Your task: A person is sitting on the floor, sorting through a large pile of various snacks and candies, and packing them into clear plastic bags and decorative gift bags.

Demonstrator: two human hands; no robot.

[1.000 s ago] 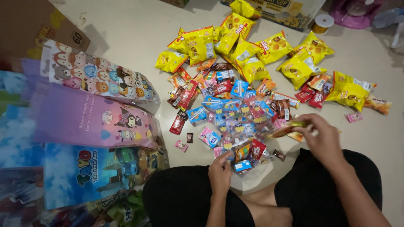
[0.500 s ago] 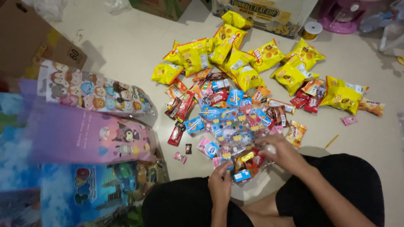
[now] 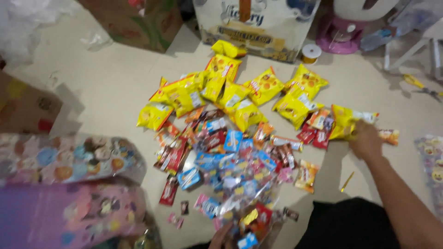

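Your right hand [image 3: 367, 138] is grabbing a yellow snack bag [image 3: 348, 121]; your left hand [image 3: 224, 237] pinches a clear bag [image 3: 251, 216] of sweets.

Just one view here, a head-worn camera looking steeply down and a bit forward at the tiled floor [image 3: 115, 87] from seated height. The spread of snack packets [image 3: 230, 138] fills the middle, so it's fairly near. The far edge takes in a cardboard box [image 3: 138, 20] and a printed carton [image 3: 258, 27] at the top. The right hand [image 3: 367, 138] comes in from the lower right, and the left hand [image 3: 221, 237] barely peeks over the bottom edge. The picture is motion-blurred, worst at the left side.
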